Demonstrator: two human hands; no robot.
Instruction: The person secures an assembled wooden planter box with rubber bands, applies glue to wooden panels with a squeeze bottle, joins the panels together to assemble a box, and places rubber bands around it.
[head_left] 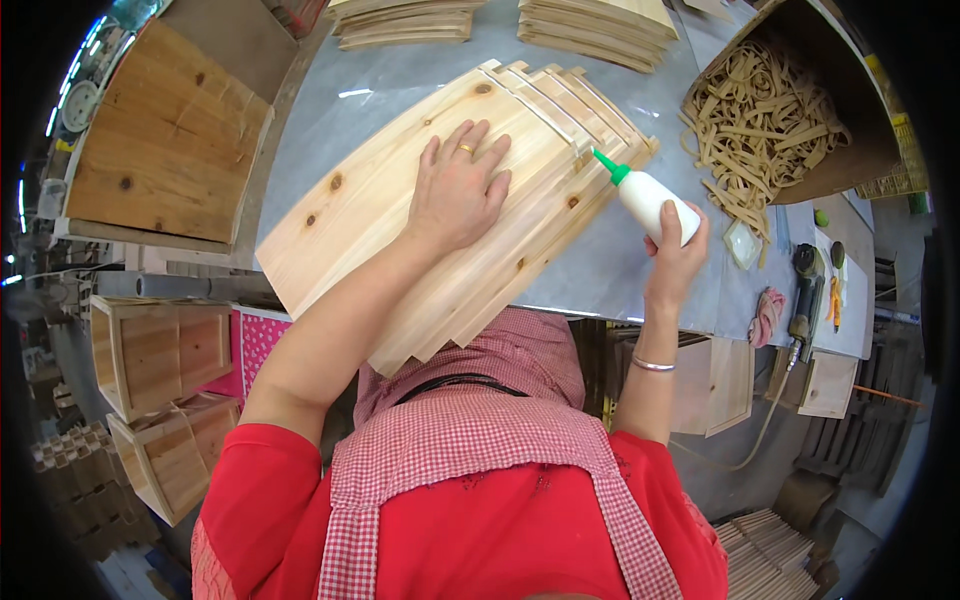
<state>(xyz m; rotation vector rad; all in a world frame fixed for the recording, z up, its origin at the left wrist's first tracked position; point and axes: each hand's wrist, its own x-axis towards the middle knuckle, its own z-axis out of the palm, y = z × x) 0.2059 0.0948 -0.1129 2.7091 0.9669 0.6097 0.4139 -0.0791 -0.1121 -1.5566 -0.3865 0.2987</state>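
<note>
Pine boards [470,215] fanned on our grey table [330,120], left hand [458,190] spread flat atop, right hand [675,245] clenched around glue bottle [648,198], nozzle at their edge: we judged overhanging boards might slide, smearing glue.

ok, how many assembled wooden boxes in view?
3. One large box at upper left beside the table, and two smaller open boxes at lower left, one above the other. More may sit hidden beyond the frame's dark rim.
</note>
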